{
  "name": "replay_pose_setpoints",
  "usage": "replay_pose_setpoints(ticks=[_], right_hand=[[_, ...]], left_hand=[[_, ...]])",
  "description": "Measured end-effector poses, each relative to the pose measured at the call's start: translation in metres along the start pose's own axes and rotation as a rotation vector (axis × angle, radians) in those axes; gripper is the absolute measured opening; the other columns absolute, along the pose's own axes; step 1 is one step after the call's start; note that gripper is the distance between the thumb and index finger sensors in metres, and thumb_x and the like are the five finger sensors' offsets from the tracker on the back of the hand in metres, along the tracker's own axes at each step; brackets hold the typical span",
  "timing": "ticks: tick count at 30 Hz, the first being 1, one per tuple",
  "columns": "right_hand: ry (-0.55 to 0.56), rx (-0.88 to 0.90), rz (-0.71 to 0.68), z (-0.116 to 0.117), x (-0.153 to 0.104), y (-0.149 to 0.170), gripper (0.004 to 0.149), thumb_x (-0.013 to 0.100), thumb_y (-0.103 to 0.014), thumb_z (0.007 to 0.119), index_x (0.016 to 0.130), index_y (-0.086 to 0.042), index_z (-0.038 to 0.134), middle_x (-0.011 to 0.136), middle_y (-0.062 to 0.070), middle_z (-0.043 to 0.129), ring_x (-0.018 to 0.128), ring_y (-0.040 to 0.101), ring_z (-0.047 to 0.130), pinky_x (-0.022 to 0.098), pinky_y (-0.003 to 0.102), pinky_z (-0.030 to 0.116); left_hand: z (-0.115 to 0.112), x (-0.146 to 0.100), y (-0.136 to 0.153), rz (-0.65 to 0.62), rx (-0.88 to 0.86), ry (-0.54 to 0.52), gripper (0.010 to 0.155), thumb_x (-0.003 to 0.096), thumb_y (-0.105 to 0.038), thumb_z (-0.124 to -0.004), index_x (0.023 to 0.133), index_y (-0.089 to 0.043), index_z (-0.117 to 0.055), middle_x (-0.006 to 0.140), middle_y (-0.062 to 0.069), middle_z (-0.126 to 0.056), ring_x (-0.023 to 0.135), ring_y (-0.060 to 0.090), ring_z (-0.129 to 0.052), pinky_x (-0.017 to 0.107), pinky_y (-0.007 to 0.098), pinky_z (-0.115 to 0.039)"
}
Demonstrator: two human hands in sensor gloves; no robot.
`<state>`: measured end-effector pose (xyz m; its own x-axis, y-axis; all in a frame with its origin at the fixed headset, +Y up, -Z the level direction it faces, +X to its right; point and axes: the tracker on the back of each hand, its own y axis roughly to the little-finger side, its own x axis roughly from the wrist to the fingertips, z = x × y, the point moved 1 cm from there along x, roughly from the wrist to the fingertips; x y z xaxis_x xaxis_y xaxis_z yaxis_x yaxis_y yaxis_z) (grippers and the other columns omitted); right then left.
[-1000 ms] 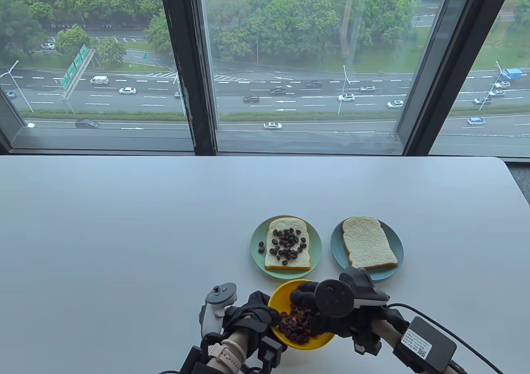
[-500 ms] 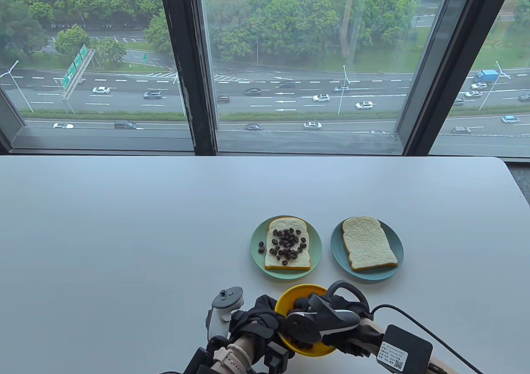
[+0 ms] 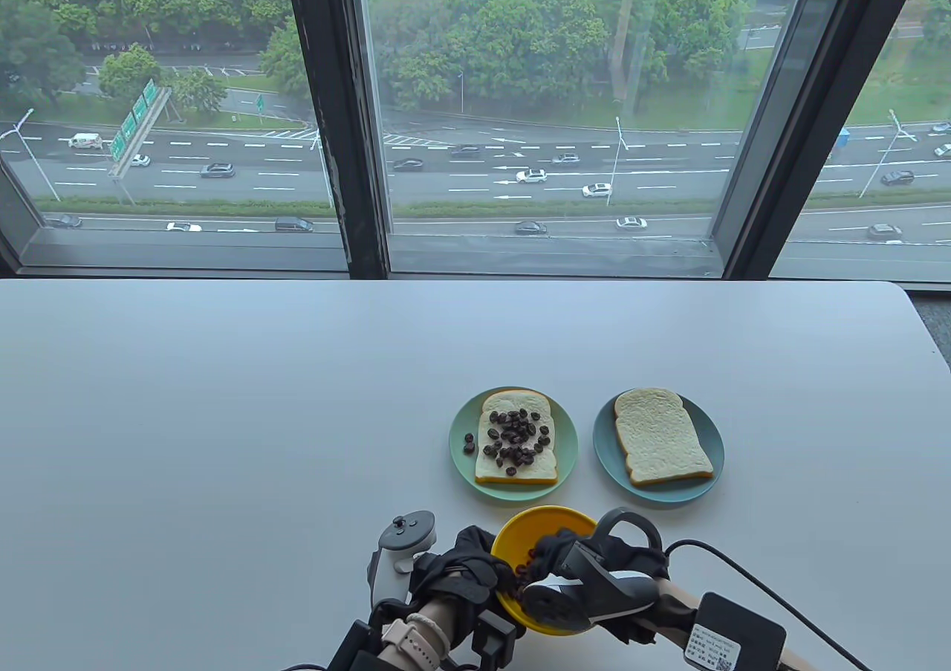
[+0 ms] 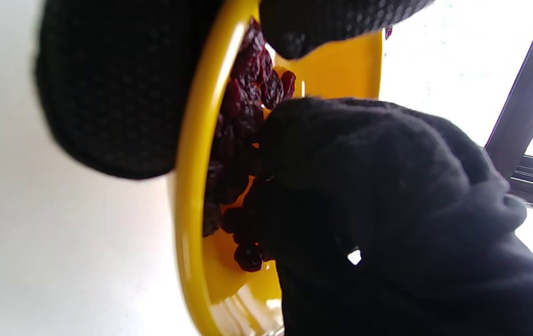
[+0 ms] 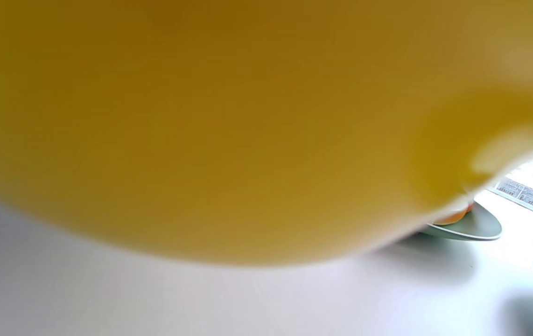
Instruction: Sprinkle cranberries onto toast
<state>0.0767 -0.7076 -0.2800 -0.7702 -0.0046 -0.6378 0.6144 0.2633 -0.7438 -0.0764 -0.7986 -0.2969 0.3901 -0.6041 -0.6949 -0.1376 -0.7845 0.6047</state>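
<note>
My left hand (image 3: pixel 487 574) grips the left rim of a yellow bowl (image 3: pixel 546 526) of dark red cranberries (image 4: pixel 243 116) near the table's front edge. My right hand (image 3: pixel 546 559) reaches down into the bowl, its fingers (image 4: pixel 341 154) bunched in the cranberries. A toast (image 3: pixel 516 437) covered with cranberries lies on a green plate (image 3: pixel 568 441) just beyond the bowl. A plain toast (image 3: pixel 661 433) lies on a blue plate (image 3: pixel 715 437) to its right. In the right wrist view the bowl's blurred outer wall (image 5: pixel 248 116) fills most of the frame.
The white table (image 3: pixel 223 418) stretches left and back to a window wall. A few cranberries (image 3: pixel 469 444) lie on the green plate beside the toast. Both plates' edges show in the right wrist view (image 5: pixel 472 228). A cable (image 3: pixel 743 567) runs from my right wrist.
My right hand has rolled over and dipped deeper into the bowl, its fingers closing among the cranberries. My left hand keeps its grip on the rim. The plates have not moved.
</note>
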Motion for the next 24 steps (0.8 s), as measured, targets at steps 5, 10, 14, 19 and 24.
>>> replay_pose_setpoints(ticks=[5,10,14,19,24], right_hand=[[0.033,0.087,0.031,-0.011,-0.004,0.011,0.039,0.023,-0.031,0.092,0.061,-0.038,0.084,0.071,-0.005,0.088,0.045,0.012,0.100,0.021,0.006,0.097],[0.073,0.150,0.089,-0.023,-0.006,0.032,0.039,0.023,-0.031,0.092,0.060,-0.038,0.084,0.070,-0.005,0.088,0.045,0.012,0.100,0.021,0.006,0.097],[0.083,0.198,0.209,-0.027,-0.004,0.072,0.039,0.023,-0.031,0.092,0.061,-0.038,0.084,0.071,-0.005,0.088,0.045,0.012,0.100,0.021,0.006,0.097],[0.054,0.224,0.499,0.003,0.000,0.158,0.039,0.023,-0.031,0.091,0.061,-0.038,0.084,0.071,-0.005,0.088,0.045,0.012,0.100,0.021,0.006,0.097],[-0.018,0.352,0.747,0.060,-0.003,0.216,0.039,0.024,-0.031,0.091,0.062,-0.038,0.083,0.072,-0.006,0.087,0.046,0.012,0.099,0.022,0.006,0.097]], left_hand=[[-0.001,-0.001,0.000,0.007,0.003,0.002,0.053,0.0430,-0.018,-0.075,0.085,-0.023,-0.044,0.071,0.018,-0.062,0.044,0.037,-0.077,0.019,0.038,-0.099],[-0.002,-0.001,0.000,0.009,0.009,0.012,0.053,0.0430,-0.018,-0.075,0.085,-0.023,-0.044,0.071,0.018,-0.062,0.044,0.037,-0.077,0.019,0.038,-0.098],[-0.002,0.000,0.001,0.007,0.010,0.016,0.053,0.0430,-0.018,-0.075,0.085,-0.023,-0.044,0.071,0.018,-0.062,0.044,0.037,-0.077,0.019,0.038,-0.099],[-0.001,0.001,0.001,0.006,0.011,0.021,0.053,0.0430,-0.018,-0.075,0.085,-0.023,-0.044,0.071,0.018,-0.062,0.044,0.037,-0.077,0.018,0.038,-0.099],[-0.001,0.002,0.000,0.004,0.008,0.026,0.053,0.0430,-0.019,-0.075,0.085,-0.023,-0.044,0.071,0.018,-0.062,0.044,0.037,-0.078,0.018,0.038,-0.099]])
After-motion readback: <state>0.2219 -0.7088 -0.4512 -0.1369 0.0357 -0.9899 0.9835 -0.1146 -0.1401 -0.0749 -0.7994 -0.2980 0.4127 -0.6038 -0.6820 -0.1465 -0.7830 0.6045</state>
